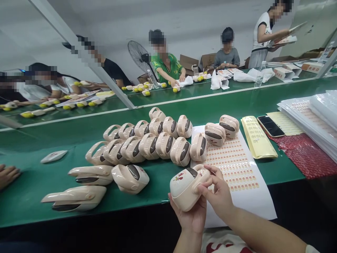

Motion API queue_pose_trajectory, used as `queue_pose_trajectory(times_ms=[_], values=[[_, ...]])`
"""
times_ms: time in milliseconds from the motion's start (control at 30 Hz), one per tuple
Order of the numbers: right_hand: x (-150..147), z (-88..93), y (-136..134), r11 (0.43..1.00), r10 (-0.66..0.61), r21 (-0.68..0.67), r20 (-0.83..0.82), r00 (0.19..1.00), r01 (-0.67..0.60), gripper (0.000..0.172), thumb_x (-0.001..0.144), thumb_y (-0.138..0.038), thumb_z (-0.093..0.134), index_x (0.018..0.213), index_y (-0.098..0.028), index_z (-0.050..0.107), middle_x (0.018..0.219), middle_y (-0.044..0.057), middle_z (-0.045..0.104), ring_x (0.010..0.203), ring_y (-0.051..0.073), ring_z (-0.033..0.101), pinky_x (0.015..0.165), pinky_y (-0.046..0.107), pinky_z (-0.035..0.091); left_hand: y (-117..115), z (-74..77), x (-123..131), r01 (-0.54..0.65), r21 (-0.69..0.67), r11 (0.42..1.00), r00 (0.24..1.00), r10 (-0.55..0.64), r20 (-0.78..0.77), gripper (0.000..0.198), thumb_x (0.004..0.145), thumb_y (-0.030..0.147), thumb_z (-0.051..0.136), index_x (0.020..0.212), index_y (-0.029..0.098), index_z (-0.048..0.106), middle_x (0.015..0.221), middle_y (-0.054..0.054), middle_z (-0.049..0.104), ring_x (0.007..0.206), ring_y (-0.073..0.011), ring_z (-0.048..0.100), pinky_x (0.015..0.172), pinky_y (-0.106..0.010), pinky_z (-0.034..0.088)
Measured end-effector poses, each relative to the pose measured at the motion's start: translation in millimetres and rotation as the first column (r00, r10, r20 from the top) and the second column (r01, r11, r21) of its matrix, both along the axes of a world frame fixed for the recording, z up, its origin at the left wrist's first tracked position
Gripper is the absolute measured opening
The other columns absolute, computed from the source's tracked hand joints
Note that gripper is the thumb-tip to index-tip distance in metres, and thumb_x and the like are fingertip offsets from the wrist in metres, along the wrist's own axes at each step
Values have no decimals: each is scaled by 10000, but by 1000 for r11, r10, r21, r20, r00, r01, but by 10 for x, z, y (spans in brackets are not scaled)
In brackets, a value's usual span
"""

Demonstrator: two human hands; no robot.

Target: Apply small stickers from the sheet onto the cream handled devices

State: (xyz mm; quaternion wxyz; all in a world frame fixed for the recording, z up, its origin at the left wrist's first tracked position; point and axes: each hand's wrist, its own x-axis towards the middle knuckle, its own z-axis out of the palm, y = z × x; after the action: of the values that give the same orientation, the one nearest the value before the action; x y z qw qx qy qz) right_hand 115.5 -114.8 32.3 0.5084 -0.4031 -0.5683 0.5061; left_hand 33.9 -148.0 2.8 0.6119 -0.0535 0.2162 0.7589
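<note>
Head view: we hold a cream appliance [184,196] at the green table's [159,179] front edge, left hand [193,216] clasping its underside, right hand [220,193] pinching its handle. Red flower artwork [180,176] marks it; we cannot read the sticker sheet's [234,165] small print.

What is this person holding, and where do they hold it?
A cream handled device: the left grip cups its underside; the right grip holds its handle.
</note>
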Motion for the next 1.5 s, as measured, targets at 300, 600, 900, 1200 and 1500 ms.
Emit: queue_pose_trajectory(times_ms=[300,600,900,1200,1500], values=[[17,26,40,983,-37,185,165,986,6,133,747,-240,602,642,-213,524,1020,72,520,1067,239,479,921,438,390,-1,-35,-26,-6,-69,998,999,9,51,529,738,598,530,1187,321,561,946,-10,710,870,-153,642,778,-204,496],[-53,-137,69,998,-53,-22,52,997,54,478,645,-292,656,1060,-235,426,1140,79,413,1100,242,435,924,427,412,-13,-143,-42,162,102,982,986,-166,34,366,655,527,664,949,310,692,1013,27,703,993,-175,627,810,-208,504],[21,-418,119,997,66,-59,112,992,-59,293,847,-345,420,1113,-222,410,1091,95,505,1010,220,512,842,408,465,-62,-112,-180,175,217,960,985,-169,-45,355,691,519,640,1013,368,656,1100,100,667,1074,-178,589,891,-263,490],[69,-824,-56,648,-258,662,656,709,-377,150,812,-116,519,953,-142,565,936,94,633,934,249,524,764,381,437,-125,0,-499,-256,8,967,937,251,-243,467,736,674,421,1048,391,623,1117,101,660,1019,-173,615,789,-281,554],[180,-640,87,849,59,433,493,868,-304,116,806,-173,538,690,-180,548,912,57,595,853,188,558,720,346,440,-176,-143,-536,-301,-59,952,703,180,-689,680,609,706,560,1210,403,464,1256,17,553,1070,-273,556,691,-369,569]])
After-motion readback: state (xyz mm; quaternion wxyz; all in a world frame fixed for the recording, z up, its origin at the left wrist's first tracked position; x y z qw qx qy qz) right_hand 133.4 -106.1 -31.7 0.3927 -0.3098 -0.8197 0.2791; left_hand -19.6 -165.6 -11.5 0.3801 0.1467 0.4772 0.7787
